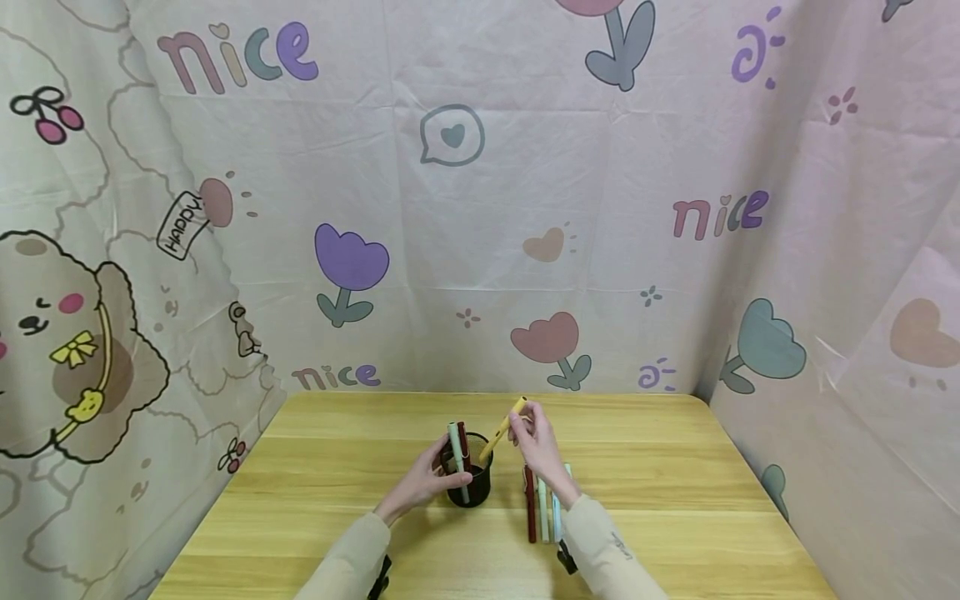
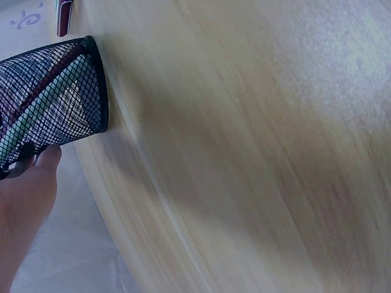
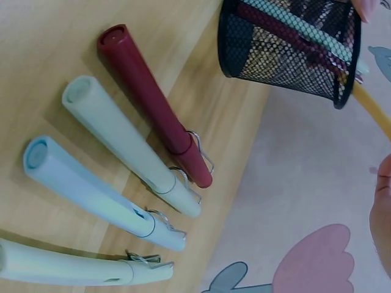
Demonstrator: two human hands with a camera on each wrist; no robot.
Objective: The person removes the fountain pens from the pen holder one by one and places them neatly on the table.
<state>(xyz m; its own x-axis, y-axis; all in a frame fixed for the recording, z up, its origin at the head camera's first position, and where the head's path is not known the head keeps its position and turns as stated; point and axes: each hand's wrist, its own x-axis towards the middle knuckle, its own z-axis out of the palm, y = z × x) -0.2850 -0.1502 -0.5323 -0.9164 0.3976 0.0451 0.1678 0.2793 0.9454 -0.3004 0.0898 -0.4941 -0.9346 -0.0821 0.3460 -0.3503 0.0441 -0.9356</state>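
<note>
A black mesh pen holder stands on the table, with my left hand gripping its left side. Inside it lean a pale green pen and a dark red pen, both visible through the mesh in the wrist views. My right hand pinches a yellow pen near its upper end. Tilted, the yellow pen has its lower end at the holder's mouth. In the left wrist view, the left hand's fingers lie against the mesh.
Right of the holder, a dark red pen, a pale green pen, a light blue pen and a whitish pen lie side by side on the wooden table. A printed curtain hangs behind the table.
</note>
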